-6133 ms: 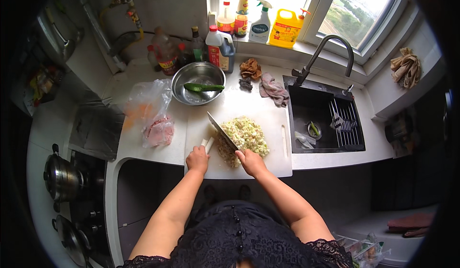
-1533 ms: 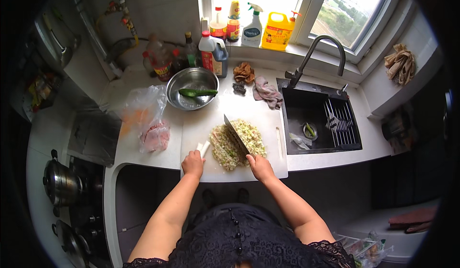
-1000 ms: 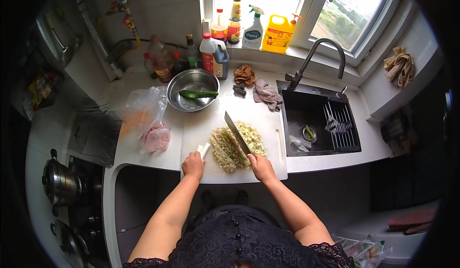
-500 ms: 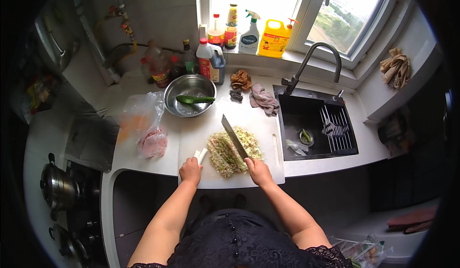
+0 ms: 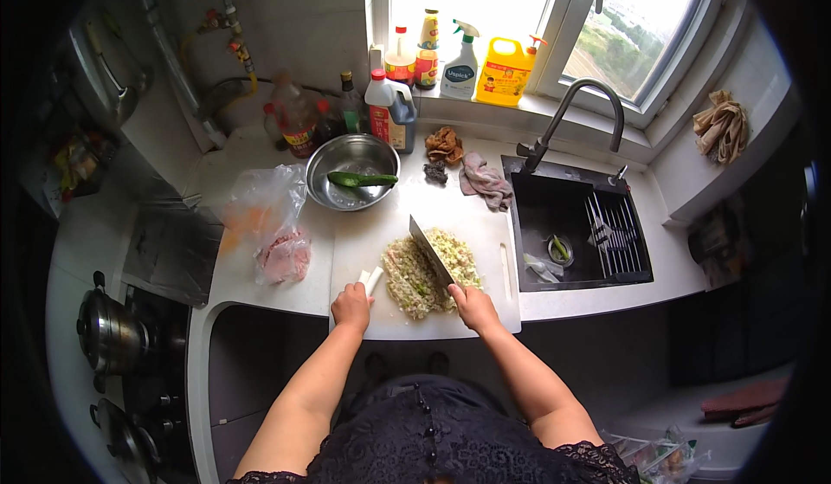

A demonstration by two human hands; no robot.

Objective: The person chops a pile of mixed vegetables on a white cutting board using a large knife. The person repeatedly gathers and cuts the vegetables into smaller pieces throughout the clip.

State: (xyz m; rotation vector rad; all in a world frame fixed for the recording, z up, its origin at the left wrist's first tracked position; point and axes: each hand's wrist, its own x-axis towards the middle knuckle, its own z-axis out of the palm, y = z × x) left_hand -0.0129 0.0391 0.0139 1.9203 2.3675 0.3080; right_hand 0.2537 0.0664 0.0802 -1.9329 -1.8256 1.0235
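Note:
My right hand [image 5: 475, 307] grips the handle of a cleaver [image 5: 431, 250], its blade slanting away to the left across a heap of finely chopped pale green and pinkish food [image 5: 410, 281]. The heap lies on a white cutting board [image 5: 357, 240]. At the board's near left edge rests my left hand [image 5: 351, 307], fingers curled; what lies under them is hidden. Just beyond its fingertips are short white stalk pieces [image 5: 374, 280]. Behind the board, a steel bowl [image 5: 325, 191] holds a green cucumber-like vegetable [image 5: 362, 179].
Left of the board lies pink meat in a clear bag [image 5: 284, 257]. A black sink [image 5: 541, 216] is at the right, with a crumpled cloth [image 5: 486, 181] beside it. Several bottles stand behind the bowl, including a red-capped jug [image 5: 391, 113]. Pots [image 5: 112, 335] sit far left.
The whole view has shifted slightly, moving the scene right. The cleaver's tip is a little lower over the chopped heap. My left hand stays at the board's edge.

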